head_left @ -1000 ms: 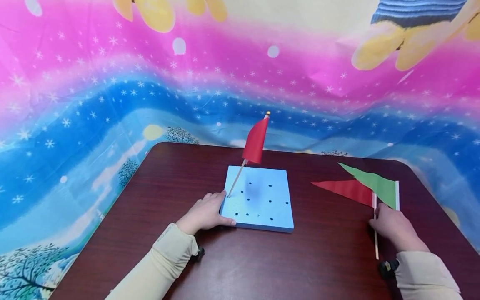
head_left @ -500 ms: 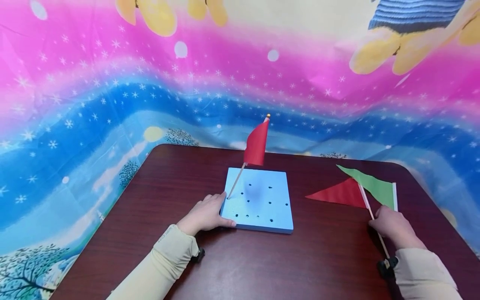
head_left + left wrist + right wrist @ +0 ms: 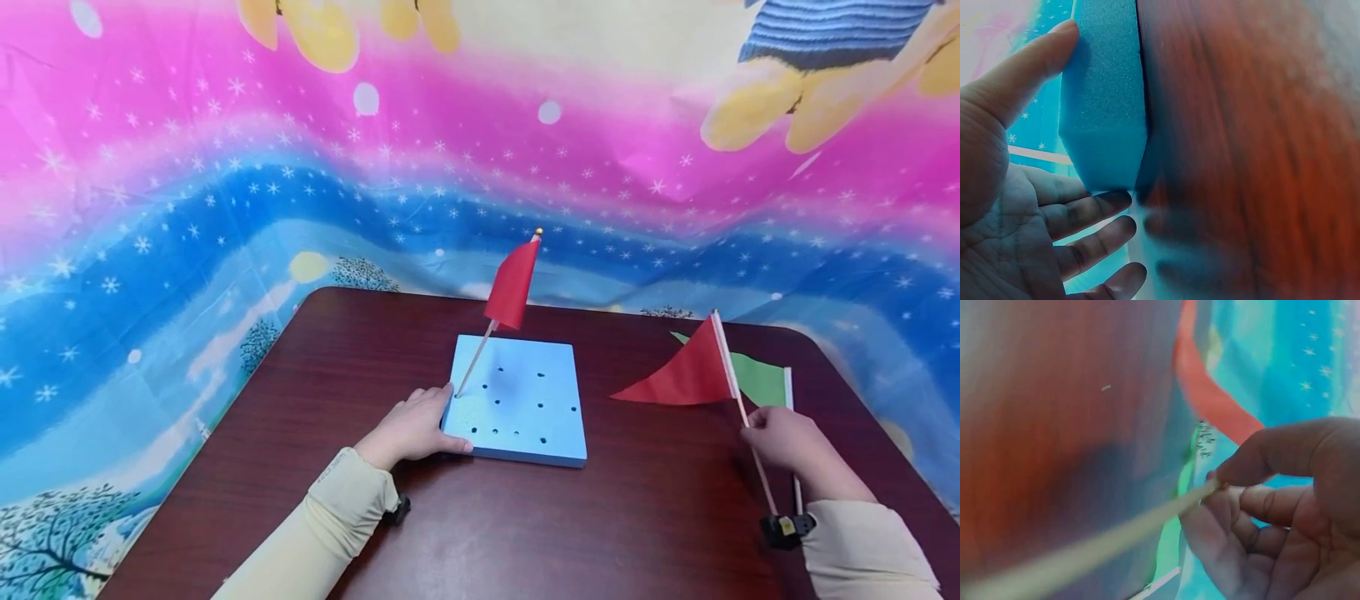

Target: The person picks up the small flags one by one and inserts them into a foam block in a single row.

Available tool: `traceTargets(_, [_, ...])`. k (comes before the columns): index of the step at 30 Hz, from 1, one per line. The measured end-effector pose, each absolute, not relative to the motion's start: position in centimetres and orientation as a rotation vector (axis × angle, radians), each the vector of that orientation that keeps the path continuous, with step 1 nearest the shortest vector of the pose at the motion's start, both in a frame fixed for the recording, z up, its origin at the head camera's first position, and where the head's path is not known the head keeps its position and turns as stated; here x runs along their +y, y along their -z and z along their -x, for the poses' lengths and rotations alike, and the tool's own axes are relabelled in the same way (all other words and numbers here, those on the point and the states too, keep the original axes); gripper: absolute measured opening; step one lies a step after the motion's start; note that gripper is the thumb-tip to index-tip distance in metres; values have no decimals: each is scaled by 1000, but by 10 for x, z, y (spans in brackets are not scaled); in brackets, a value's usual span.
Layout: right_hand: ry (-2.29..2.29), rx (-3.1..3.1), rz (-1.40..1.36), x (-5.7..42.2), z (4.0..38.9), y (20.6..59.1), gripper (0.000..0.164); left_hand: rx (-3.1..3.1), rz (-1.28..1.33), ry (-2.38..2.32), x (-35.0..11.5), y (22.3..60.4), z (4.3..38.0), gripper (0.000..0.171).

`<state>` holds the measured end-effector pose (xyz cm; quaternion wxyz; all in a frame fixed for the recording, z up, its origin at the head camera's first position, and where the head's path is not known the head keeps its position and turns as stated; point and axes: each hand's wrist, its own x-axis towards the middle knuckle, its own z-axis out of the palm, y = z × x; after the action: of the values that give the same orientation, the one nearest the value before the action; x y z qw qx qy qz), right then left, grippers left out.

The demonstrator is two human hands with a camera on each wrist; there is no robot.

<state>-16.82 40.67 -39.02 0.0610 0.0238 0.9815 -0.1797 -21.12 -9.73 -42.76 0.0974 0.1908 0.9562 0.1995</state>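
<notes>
My left hand [image 3: 408, 423] rests at the near left corner of a light blue foam board [image 3: 525, 354] with several holes. Its thumb lies along the front edge, its fingers against the left side; the left wrist view shows them spread and fairly straight. In a hole at the board's left edge stands a red flag [image 3: 512, 283] on a thin stick, leaning right. My right hand [image 3: 787, 442] pinches the wooden stick of a red triangular flag [image 3: 693, 371] between thumb and fingertips; the stick [image 3: 1104, 547] crosses the right wrist view. Partly hidden behind it lies a green flag [image 3: 761, 379].
The dark brown wooden table [image 3: 600, 533] has rounded far corners. A printed cloth backdrop [image 3: 420, 150] in pink and blue hangs behind its far edge. The green flag's white sleeve and stick run beneath my right hand.
The right hand has lifted the red triangular flag's top so that it now stands tilted over the green one. The left hand and the board stay put.
</notes>
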Motion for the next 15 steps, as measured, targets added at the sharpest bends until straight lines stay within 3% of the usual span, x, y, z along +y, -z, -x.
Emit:
traceTargets(6, [951,2867,-79,402,168,388,25,2826,-558,-605,-98,428,211,106])
traceTargets(15, [1199,2858,31,385,171,374,30,2835,-562,-611,-99,426,212,106])
